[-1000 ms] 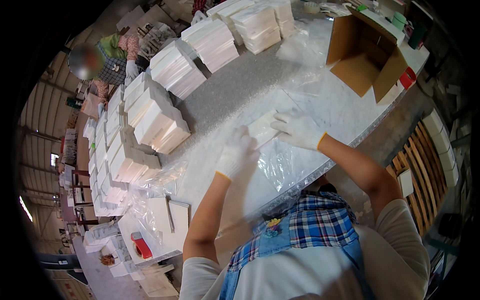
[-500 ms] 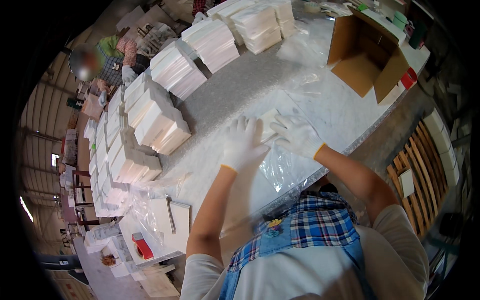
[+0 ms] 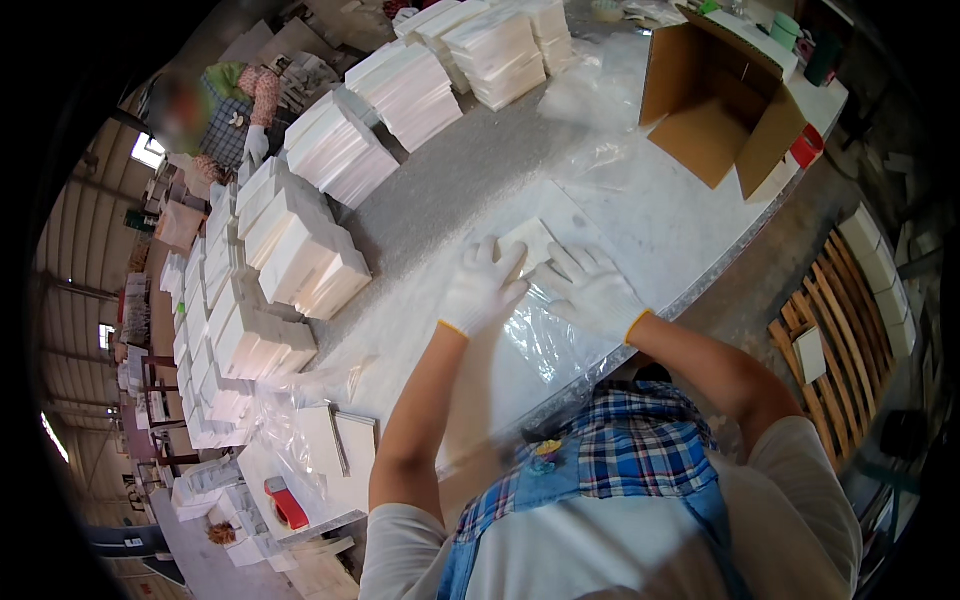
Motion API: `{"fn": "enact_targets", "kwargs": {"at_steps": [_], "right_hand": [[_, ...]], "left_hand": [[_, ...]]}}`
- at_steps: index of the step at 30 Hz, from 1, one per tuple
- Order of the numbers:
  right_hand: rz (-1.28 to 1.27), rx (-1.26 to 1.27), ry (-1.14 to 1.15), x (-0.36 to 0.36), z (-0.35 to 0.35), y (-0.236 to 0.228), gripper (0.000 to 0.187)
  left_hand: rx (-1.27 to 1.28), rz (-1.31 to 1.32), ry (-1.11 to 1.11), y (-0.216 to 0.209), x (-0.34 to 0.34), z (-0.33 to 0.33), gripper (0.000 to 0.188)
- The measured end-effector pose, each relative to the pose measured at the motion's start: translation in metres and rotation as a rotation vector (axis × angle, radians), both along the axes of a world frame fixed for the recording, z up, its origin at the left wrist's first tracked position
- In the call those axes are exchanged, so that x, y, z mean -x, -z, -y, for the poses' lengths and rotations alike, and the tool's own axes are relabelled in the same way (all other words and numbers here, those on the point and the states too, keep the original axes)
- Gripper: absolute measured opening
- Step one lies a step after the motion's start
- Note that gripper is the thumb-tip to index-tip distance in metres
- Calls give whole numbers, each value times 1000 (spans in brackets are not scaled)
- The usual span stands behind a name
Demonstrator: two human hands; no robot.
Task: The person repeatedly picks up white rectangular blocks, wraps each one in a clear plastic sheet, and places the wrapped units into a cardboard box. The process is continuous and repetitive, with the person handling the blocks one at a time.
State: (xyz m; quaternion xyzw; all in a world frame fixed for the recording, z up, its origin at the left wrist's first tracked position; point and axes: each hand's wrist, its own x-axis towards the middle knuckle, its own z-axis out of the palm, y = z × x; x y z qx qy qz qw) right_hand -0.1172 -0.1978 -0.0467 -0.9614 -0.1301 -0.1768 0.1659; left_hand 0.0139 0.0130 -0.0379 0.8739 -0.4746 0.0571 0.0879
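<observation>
A pale, flat square piece (image 3: 527,242), like a tile, lies on the table just beyond my hands. Clear plastic film (image 3: 540,340), perhaps a bag, stretches from it toward the table's front edge. My left hand (image 3: 482,288), in a white glove with a yellow cuff, rests beside the piece's left edge with its fingers apart. On the other side my right hand (image 3: 595,288), gloved alike, lies flat across the film with fingers stretched out near the piece's right corner. Whether the piece is inside the film I cannot tell.
Tall stacks of white slabs (image 3: 340,150) line the table's far and left sides. An open cardboard box (image 3: 705,140) stands at the far right, near a red tape roll (image 3: 806,147). A red tape dispenser (image 3: 287,503) sits front left. Another person (image 3: 235,115) works beyond the stacks.
Both hands have drawn slightly toward me, exposing more of the pale piece. My left fingers have shifted off its left part. The whole view has shifted slightly.
</observation>
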Motion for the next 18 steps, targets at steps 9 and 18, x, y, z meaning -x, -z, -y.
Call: {"fn": "enact_targets", "kwargs": {"at_steps": [9, 18], "right_hand": [[66, 8, 2, 2, 1, 6, 51], [13, -10, -4, 1, 1, -2, 57]], "left_hand": [[75, 34, -39, -9, 17, 10, 54], [57, 195, -104, -8, 28, 18, 48]]}}
